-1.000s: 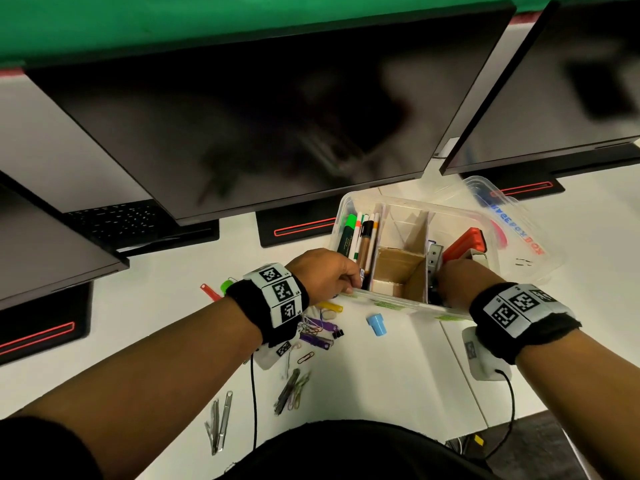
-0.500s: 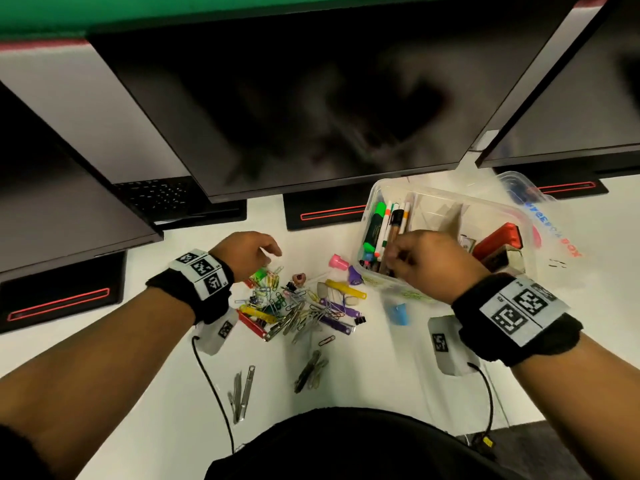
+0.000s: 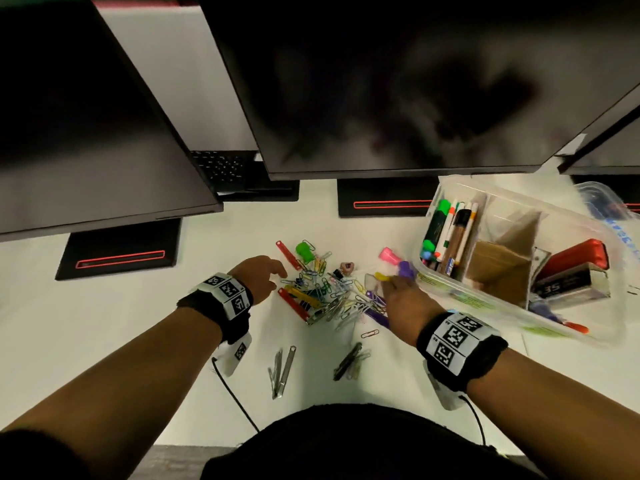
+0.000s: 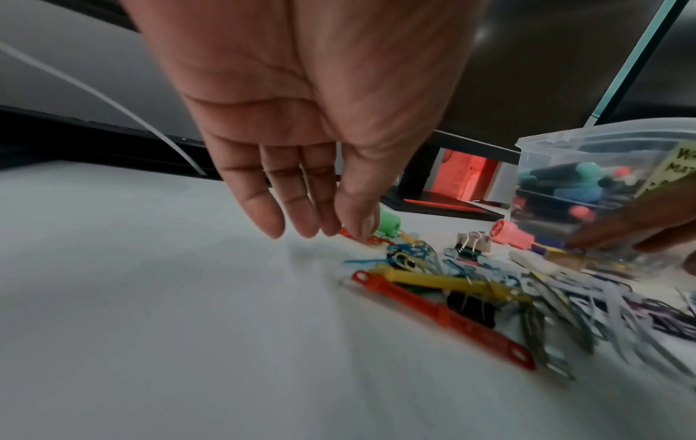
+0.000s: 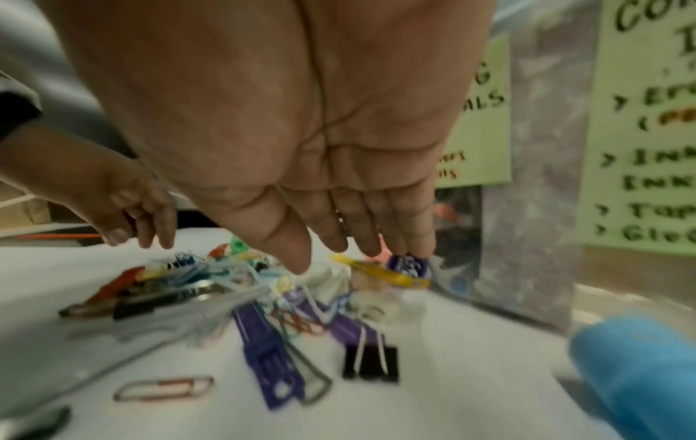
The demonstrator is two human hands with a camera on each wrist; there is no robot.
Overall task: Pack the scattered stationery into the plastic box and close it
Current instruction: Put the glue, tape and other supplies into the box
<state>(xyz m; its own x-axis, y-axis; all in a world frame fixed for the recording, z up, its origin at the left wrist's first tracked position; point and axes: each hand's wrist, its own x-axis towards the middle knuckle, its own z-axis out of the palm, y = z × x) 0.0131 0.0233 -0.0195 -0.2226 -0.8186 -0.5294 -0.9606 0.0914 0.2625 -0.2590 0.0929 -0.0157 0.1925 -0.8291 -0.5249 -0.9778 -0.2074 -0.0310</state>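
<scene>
A clear plastic box (image 3: 446, 285) stands open at the right, holding markers (image 3: 446, 233), cardboard dividers and a red stapler (image 3: 575, 258). Its lid (image 3: 602, 202) lies behind it. A pile of coloured paper clips, binder clips and plastic fasteners (image 3: 322, 292) is spread on the white desk left of the box. My left hand (image 3: 266, 275) hovers open at the pile's left edge, fingertips (image 4: 354, 226) above a red fastener. My right hand (image 3: 394, 289) is open at the pile's right edge, fingertips (image 5: 410, 247) at a purple cap (image 5: 408, 266) and a yellow clip (image 5: 380, 275).
Dark monitors overhang the back of the desk, with their black bases (image 3: 117, 254) behind the pile. Metal fasteners (image 3: 282, 367), a dark clip (image 3: 348, 360) and a single paper clip (image 3: 370, 333) lie nearer me. A blue cap (image 5: 640, 372) lies by the box wall (image 5: 535, 208).
Both hands have come away from the box. The left went left to the pile first; the right followed to the pile's right edge. The head view dropped and shifted left.
</scene>
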